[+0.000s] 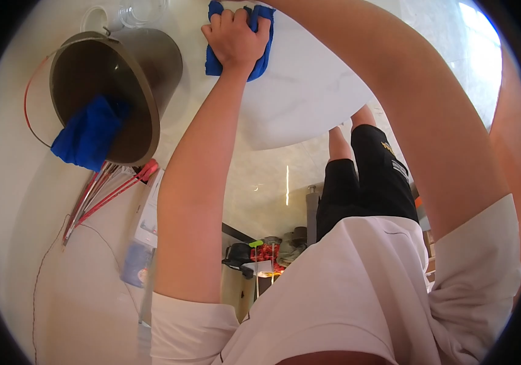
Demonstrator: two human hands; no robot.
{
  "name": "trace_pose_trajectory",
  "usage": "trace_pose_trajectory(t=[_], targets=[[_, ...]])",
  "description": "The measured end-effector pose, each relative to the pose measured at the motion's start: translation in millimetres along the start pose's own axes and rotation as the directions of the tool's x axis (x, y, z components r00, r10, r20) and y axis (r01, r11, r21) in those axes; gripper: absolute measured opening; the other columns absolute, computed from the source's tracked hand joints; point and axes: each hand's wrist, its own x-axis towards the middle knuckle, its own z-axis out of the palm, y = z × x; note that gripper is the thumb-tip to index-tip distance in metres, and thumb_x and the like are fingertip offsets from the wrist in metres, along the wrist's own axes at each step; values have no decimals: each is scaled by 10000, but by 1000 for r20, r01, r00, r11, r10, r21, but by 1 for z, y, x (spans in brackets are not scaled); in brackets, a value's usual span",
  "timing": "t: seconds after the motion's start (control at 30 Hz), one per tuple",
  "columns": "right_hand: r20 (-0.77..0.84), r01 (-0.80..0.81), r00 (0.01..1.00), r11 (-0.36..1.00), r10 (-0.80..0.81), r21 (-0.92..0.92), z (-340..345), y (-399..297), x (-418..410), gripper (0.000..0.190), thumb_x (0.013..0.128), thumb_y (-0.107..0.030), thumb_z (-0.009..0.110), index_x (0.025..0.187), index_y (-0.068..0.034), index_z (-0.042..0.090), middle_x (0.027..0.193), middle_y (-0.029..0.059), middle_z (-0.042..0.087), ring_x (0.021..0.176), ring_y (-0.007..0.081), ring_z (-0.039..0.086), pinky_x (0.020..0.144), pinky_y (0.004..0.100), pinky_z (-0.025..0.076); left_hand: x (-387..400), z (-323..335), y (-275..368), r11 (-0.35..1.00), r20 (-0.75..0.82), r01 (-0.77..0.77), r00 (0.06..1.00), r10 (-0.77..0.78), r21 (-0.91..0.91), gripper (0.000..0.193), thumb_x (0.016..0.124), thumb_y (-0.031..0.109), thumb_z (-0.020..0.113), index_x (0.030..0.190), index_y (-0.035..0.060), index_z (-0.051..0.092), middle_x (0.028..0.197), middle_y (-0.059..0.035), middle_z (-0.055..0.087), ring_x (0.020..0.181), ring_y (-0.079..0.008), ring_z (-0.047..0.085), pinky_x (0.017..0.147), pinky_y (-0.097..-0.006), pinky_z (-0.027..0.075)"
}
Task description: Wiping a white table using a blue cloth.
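My left hand [238,37] presses on a blue cloth [215,64], its fingers spread and a fold bunched beside them. This cloth lies flat on a white, marble-patterned tabletop [301,100] with a curved edge. My right arm [429,86] reaches across the top right, and its hand is beyond the upper edge of the picture. Left of my left hand is a dark brown bucket [162,59] with a thin wire handle [27,98]. A second blue cloth [89,137] hangs over the bucket's rim, partly inside.
Behind the bucket are a white cup [98,19] and a clear glass vessel [142,10]. Slim sticks [82,205], a pink-handled tool [148,169] and boxes [144,228] lie below it. Bags and cloth items [265,255] are farther down, near the glossy floor [265,191].
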Motion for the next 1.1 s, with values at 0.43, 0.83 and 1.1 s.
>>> trace_pose_trajectory(t=[0.43,0.83,1.1], targets=[[-35,67,997,996,-69,-62,4,18,5,483,867,-217,577,1313,-44,643,1420,159,615,1386,318,509,1148,467,384,35,-3,12,988,-35,152,988,-151,27,318,880,382,672,769,84,674,835,-108,665,879,-307,614,823,-487,417],[84,83,994,993,-76,-85,-7,11,7,506,890,-210,586,1363,-33,617,1477,149,574,1434,308,458,1173,468,361,20,3,90,967,-37,254,967,-254,-9,353,871,392,668,969,53,667,1000,-133,630,1026,-318,572,918,-490,417],[133,22,991,990,-4,-140,-22,9,6,511,945,-223,572,1424,-46,567,1528,132,523,1462,291,418,1189,457,338,-71,2,193,924,151,273,959,-240,-267,327,837,433,677,926,119,664,994,-81,621,1007,-288,524,865,-456,396]])
